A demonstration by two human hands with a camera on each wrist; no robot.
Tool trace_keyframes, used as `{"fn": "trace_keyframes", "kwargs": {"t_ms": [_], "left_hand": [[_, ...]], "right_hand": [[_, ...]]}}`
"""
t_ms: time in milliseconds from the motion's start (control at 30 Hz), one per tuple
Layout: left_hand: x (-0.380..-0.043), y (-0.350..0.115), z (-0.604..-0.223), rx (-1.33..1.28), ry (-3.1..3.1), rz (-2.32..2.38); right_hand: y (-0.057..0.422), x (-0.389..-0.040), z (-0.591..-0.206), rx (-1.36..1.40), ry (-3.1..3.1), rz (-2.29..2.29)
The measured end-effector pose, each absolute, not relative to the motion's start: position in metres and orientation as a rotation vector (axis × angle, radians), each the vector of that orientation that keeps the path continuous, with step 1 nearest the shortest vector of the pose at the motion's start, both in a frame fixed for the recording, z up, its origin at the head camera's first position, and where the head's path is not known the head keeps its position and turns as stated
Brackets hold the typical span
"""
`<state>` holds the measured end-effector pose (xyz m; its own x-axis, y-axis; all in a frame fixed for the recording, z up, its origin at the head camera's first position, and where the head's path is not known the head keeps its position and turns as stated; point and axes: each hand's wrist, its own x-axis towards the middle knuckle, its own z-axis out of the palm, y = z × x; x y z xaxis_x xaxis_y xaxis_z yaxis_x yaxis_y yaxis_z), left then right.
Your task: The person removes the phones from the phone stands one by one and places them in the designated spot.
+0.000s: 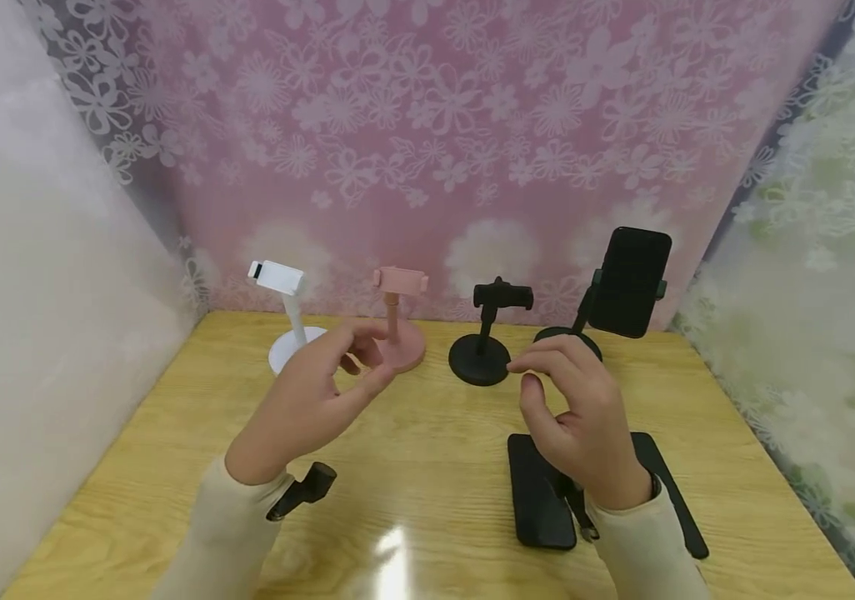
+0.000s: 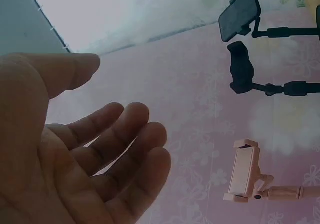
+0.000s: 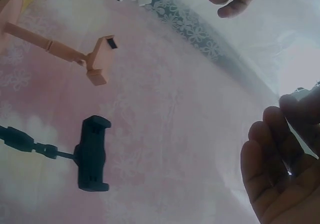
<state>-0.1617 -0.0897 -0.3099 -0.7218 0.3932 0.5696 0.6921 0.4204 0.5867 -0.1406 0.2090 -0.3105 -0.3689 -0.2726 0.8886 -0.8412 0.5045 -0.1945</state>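
My left hand [image 1: 315,400] is raised over the table, thumb and fingers apart, and holds nothing. In the head view it overlaps the base of a pink phone stand [image 1: 401,282]. A white phone stand [image 1: 281,277] is just behind it to the left. My right hand [image 1: 581,412] hovers with loosely bent fingers and no object between them. Beyond it are a black phone stand [image 1: 502,296] with nothing in its clamp and another black stand [image 1: 583,308] that carries a smartphone [image 1: 630,283], tilted upright. In the left wrist view the fingers [image 2: 132,144] are spread from the thumb.
Below my right hand lie two dark, flat phone-like slabs, one to the left [image 1: 536,500] and one partly under the forearm [image 1: 671,492]. The wooden table [image 1: 397,467] meets a pink flowered curtain [image 1: 427,125] at the back, with pale cloth on both sides.
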Motion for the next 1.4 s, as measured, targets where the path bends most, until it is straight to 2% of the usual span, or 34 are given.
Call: {"fn": "trace_keyframes", "kwargs": {"t_ms": [267,400,600,800,1100,1400], "left_hand": [[-0.169,-0.091,-0.312,-0.901,-2.455,-1.088],[-0.170,-0.094,-0.314,-0.891,-2.481,-1.053],[-0.168,-0.091,-0.315,-0.932,-2.526,-1.068],[-0.169,-0.087,-0.317,-0.946,-2.512,-1.042],[-0.167,-0.084,-0.317,-0.976,-2.558,-1.048],[-0.168,-0.081,-0.319,-0.996,-2.572,-1.013]], "right_hand": [[0.217,-0.154,-0.321,0.643,-1.966,0.969],[0.216,-0.165,-0.323,0.510,-1.793,1.107],[0.216,-0.173,-0.326,0.457,-1.362,1.342],[0.236,-0.187,-0.325,0.380,-1.217,1.646],[0.273,-0.210,-0.329,-0.072,-1.464,1.583],[0.304,-0.242,-0.365,-0.349,-1.523,2.131]]}}
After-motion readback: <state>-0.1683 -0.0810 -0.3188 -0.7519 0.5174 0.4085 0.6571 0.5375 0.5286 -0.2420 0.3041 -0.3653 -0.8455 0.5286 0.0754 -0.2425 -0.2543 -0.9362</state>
